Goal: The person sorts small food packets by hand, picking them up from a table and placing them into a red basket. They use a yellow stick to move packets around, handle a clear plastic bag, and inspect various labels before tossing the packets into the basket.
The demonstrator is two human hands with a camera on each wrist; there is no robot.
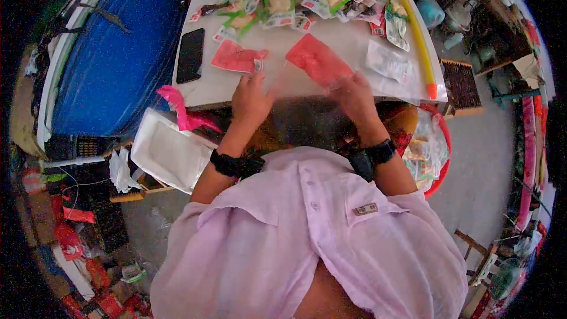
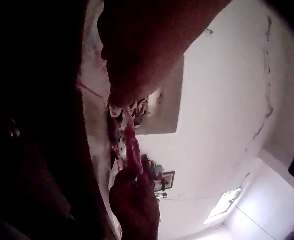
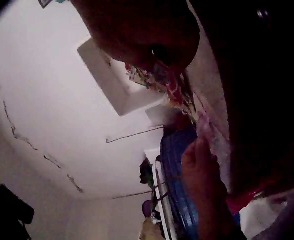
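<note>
My right hand point(image 1: 355, 99) grips the near corner of a flat red packet point(image 1: 319, 62), blurred by motion and tilted over the table's near edge. In the left wrist view the same hand point(image 2: 134, 202) has the packet point(image 2: 133, 150) standing up from its fingers. My left hand point(image 1: 251, 99) is at the table edge, fingertips right at the corner of a second red packet point(image 1: 236, 57) with a pale printed end. Its thumb is blurred. The right wrist view shows the left hand point(image 3: 202, 170) dimly, and I cannot tell whether it pinches anything.
Many food packets point(image 1: 277, 5) are heaped at the table's back. A black phone point(image 1: 190, 56) lies left, a clear packet point(image 1: 388, 62) right, beside a yellow tube point(image 1: 419, 41). Below are a white foam box point(image 1: 168, 150) and a red-rimmed basket point(image 1: 443, 168). A blue tub point(image 1: 118, 53) stands left.
</note>
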